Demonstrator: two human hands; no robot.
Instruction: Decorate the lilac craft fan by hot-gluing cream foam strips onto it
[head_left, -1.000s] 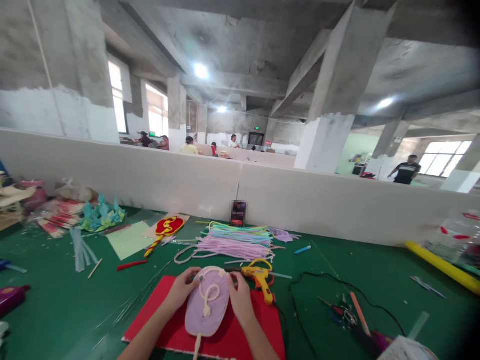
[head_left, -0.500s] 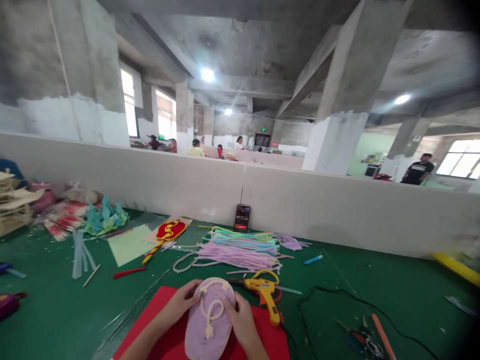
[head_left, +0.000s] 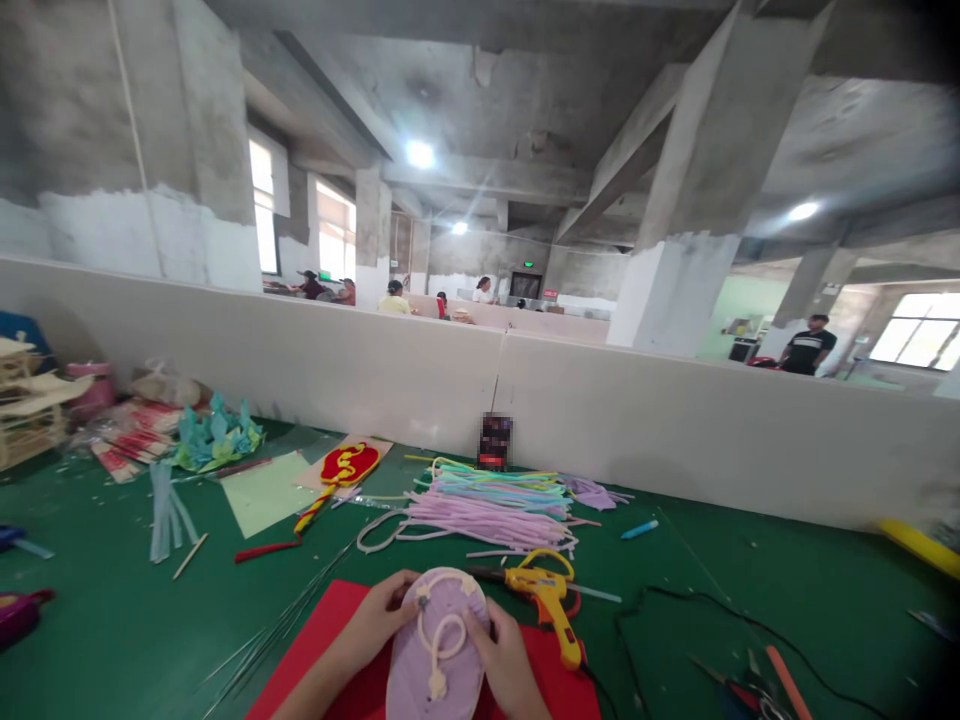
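Note:
A lavender oval panel [head_left: 429,665] with a pale edge is held above a red sheet [head_left: 341,645]. Cream cord loops across its face, with small cream flower-like pieces at the cord's ends. My left hand [head_left: 386,615] grips its upper left edge, thumb on the front near a small dark spot. On the right edge, my right hand [head_left: 502,645] is closed too, its thumb pressed on the face beside the cord loop. Fingers behind the panel are hidden. Just right of it lies a yellow glue gun [head_left: 546,590], its nozzle pointing left, near the panel.
Behind lies a pile of lavender and mint fuzzy stems [head_left: 487,510]. A red and yellow fan-shaped piece [head_left: 349,465] rests at left on paper. Pliers-like tools [head_left: 750,685] and a black cable [head_left: 697,595] are at right. A low white partition [head_left: 637,420] borders the green table.
The view has shifted slightly, so the table items sit a little lower and further right. Both hands keep their hold on the panel. The standing person at far right has shifted left.

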